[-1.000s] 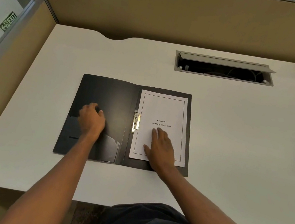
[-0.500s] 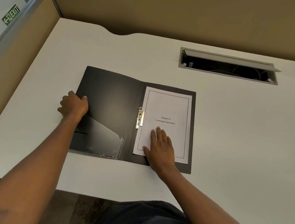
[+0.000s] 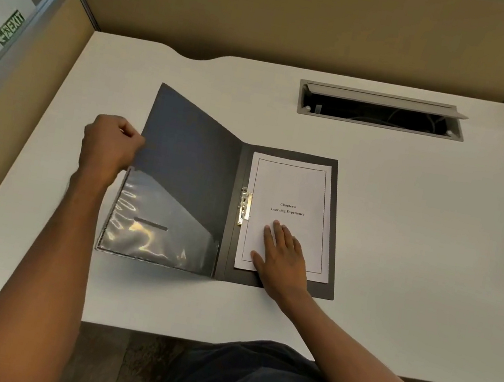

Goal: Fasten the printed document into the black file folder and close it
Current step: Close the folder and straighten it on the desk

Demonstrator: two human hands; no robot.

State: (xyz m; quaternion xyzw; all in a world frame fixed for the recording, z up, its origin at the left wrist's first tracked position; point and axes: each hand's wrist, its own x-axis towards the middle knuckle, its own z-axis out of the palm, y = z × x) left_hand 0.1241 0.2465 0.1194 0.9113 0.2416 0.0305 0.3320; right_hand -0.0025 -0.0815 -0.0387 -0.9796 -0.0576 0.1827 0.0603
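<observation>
The black file folder (image 3: 188,159) lies open on the white desk (image 3: 421,237). Its left cover is raised off the desk and tilts up, showing a clear plastic pocket (image 3: 152,230) on its inner face. My left hand (image 3: 108,145) is shut on the outer edge of that cover. The printed document (image 3: 291,191), a white title page with a thin border, rests on the right half of the folder. A metal fastener clip (image 3: 244,206) holds its left margin near the spine. My right hand (image 3: 282,257) presses flat on the lower part of the page, fingers spread.
A grey cable hatch (image 3: 381,111) stands open in the desk at the back right. Tan partition walls (image 3: 308,15) close in the desk at the back and sides. A curved notch (image 3: 197,55) cuts the desk's back edge. My lap is at the near edge.
My left hand moved from the cover's inner face to its outer edge, gripped it and lifted it. The cover now tilts up. My right hand stayed on the page.
</observation>
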